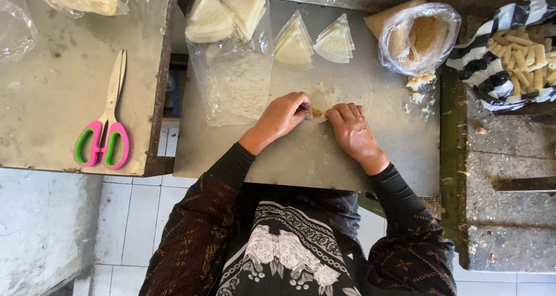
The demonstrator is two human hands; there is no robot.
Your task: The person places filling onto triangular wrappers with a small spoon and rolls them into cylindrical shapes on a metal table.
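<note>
My left hand [282, 116] and my right hand [350, 128] meet at the middle of a metal board [301, 157], both pinching a thin pale wrapper sheet [319, 95] with brown filling [316, 112] showing between the fingertips. Most of the sheet is hidden under my fingers. Two fanned stacks of triangular wrappers [294, 43] [335, 41] lie on the board's far side.
A plastic bag of wrappers [223, 18] lies at the back left, a bag of brown filling [420, 35] at the back right. Rolled pieces [524, 53] fill a striped bag at far right. Pink-and-green scissors [104, 128] rest on the left table.
</note>
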